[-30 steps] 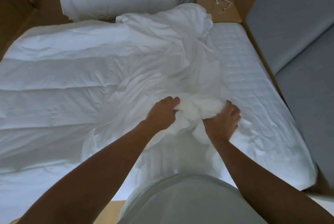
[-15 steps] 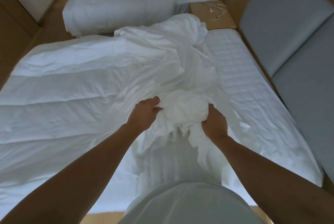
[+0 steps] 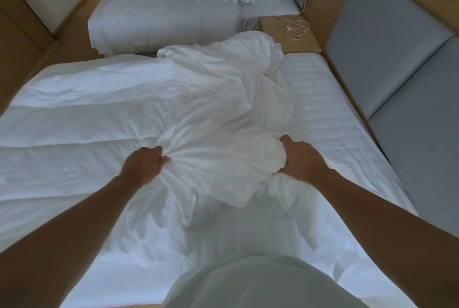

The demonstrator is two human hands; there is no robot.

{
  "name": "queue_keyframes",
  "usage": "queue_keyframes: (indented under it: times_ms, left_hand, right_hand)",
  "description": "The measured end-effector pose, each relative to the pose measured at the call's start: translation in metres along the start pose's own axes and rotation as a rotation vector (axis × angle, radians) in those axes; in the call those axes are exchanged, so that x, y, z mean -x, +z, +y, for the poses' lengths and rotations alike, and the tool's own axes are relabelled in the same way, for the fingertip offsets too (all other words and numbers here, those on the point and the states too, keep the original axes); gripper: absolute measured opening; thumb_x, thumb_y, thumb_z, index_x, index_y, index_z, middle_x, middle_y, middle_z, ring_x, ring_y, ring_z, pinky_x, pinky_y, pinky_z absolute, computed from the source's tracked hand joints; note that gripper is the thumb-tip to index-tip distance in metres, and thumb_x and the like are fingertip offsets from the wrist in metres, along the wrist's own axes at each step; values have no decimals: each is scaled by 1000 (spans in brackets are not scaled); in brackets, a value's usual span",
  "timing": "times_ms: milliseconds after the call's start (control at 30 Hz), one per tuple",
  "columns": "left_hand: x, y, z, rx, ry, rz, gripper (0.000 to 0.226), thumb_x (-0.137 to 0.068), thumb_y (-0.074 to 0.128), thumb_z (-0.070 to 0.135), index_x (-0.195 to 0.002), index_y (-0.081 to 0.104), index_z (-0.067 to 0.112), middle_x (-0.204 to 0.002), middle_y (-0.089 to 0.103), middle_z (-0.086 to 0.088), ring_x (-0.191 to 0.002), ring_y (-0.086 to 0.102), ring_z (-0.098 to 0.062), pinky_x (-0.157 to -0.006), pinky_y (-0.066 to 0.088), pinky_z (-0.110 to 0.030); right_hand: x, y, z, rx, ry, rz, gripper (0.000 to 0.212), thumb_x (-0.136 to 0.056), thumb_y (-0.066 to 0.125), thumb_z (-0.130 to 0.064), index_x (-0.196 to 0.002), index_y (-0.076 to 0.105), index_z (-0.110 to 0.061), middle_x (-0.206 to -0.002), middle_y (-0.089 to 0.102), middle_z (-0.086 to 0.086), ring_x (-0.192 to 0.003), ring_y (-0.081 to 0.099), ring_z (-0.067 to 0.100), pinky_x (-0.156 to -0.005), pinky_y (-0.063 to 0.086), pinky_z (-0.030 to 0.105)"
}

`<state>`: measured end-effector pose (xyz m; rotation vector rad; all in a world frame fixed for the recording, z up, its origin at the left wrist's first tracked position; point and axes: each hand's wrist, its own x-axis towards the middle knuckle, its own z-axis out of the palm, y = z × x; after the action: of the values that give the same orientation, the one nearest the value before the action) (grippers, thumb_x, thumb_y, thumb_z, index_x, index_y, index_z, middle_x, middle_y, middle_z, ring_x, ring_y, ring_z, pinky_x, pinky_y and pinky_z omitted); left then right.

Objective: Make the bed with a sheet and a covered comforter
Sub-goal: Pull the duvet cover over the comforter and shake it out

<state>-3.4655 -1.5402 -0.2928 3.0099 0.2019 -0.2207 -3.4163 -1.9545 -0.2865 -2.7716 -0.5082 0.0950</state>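
- The comforter lies spread over the near bed, covering all but the strip toward the grey headboard panels, where the quilted mattress pad shows bare.
- On top of the comforter sits a rumpled white cover, bunched into a ridge that runs from the person's side of the bed toward the wooden nightstand.
- The cover looks thin, limp and light; it should gather and slide easily over the comforter but will not hold any shape, so it likely needs taking up by a hem or a corner, not by the middle of the heap.
- The comforter looks soft and bulky, heavier to drag, and probably best held at its corners.
- The left hand is clenched on a pinch of the cover on the comforter's side of the ridge; folds radiate from its fingers.
- The right hand is closed round a thick wad of the same cloth, on the side toward the headboard panels.
- Both hands grip the cover's near end, well apart from each other.
- Whether the cloth in hand is an opening edge cannot be told.
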Motion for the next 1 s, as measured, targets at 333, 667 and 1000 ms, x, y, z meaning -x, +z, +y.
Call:
queue_keyframes:
  times_ms: [333, 667, 1000]
  left_hand:
    - [4, 1, -38, 106, -265, -22, 23, -91, 62, 19, -113, 63, 12, -113, 63, -17, -109, 62, -37, -92, 50, -45]
    - [-11, -1, 169, 263, 354, -86, 18, -96, 63, 30, -89, 58, 14, -95, 65, -8, -89, 62, -28, -73, 45, -34]
    - [-30, -28, 105, 263, 321, -7, 42, -88, 75, 35, -62, 45, 22, -66, 54, 5, -68, 56, -21, -66, 44, -32]
  right_hand:
    - [0, -1, 6, 46, 123, -32, 46, -81, 71, -29, -117, 50, -10, -76, 62, 9, -72, 62, 34, -61, 48, 36]
    - [-8, -4, -15, 102, 108, -65, 45, -80, 67, -33, -115, 46, -15, -72, 52, 0, -68, 58, 31, -60, 40, 32]
    - [0, 1, -13, 128, 23, 13, 98, -67, 81, -55, -144, 32, -21, -119, 58, 7, -86, 67, 36, -76, 54, 43]
